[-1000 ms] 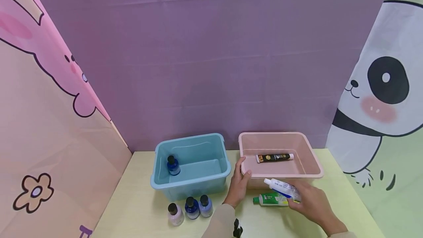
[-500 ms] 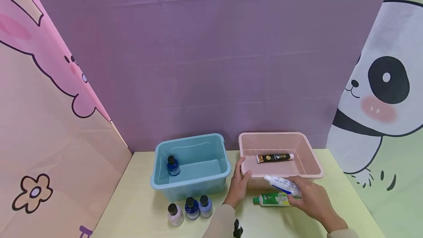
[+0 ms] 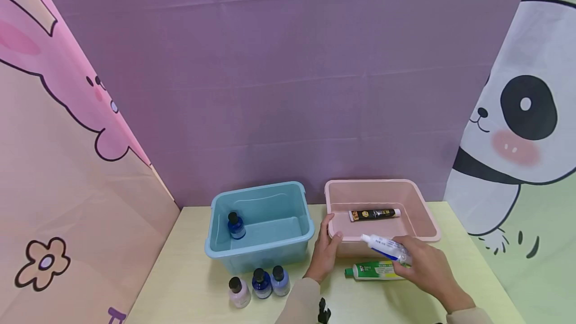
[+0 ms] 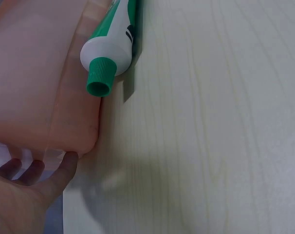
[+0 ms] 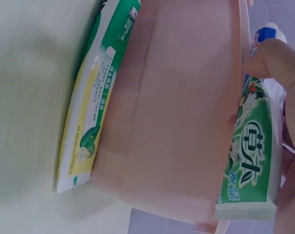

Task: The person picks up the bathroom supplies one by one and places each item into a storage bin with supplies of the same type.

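My right hand (image 3: 427, 269) grips a white toothpaste tube (image 3: 384, 247) just in front of the pink bin's front rim. Its printed green side and flat end face the right wrist view. With its fingers along the left wall and thumb at the front, my left hand (image 3: 323, 254) holds the left front corner of the pink bin (image 3: 382, 184). Inside the bin lies a black toothpaste tube (image 3: 374, 215). Below the right hand's tube, a green and yellow toothpaste tube (image 5: 96, 102) lies on the table along the bin's front wall, its green cap (image 4: 101, 77) pointing left.
A blue bin (image 3: 258, 251) stands left of the pink one, with a dark blue bottle (image 3: 236, 226) inside. In front of it on the table stand a pale pink bottle (image 3: 239, 294), a dark blue bottle (image 3: 262, 285) and a light blue bottle (image 3: 281, 282).
My right hand has risen slightly with the toothpaste tube, bringing its cap up to the pink bin's front rim. The left hand and both bins stay where they were.
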### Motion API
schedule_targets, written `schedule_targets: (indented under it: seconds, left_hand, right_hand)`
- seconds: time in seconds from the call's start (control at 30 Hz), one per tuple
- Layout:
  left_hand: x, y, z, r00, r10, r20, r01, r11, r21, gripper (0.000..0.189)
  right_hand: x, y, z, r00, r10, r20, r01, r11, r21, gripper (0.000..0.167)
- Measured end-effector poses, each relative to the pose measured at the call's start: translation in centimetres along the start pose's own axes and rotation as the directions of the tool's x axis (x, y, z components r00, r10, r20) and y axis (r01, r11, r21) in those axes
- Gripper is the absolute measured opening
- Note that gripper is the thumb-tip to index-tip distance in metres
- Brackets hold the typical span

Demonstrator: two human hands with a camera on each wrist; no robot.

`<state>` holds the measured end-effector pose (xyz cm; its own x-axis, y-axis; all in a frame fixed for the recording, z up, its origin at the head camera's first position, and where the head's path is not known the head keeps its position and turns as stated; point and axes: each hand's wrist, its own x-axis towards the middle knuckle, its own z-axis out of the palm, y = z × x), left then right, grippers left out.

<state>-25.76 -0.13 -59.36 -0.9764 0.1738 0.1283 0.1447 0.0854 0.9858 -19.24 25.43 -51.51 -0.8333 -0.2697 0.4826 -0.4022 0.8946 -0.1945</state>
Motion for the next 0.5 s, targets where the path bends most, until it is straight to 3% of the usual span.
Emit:
schedule_targets:
  seconds: [0.37,0.5]
  left_hand:
    - [-0.1,0.0,0.0,1.0,-0.01,-0.002,0.01,1.0,0.01,0.053]
    - [-0.1,0.0,0.0,1.0,-0.012,-0.005,0.012,1.0,0.018,0.054]
  right_hand:
    - [0.7,0.3,-0.6,0.998,-0.05,-0.047,0.05,0.999,-0.012,0.053]
    - [1.1,0.3,-1.0,0.999,-0.042,-0.025,0.042,0.999,0.0,0.052]
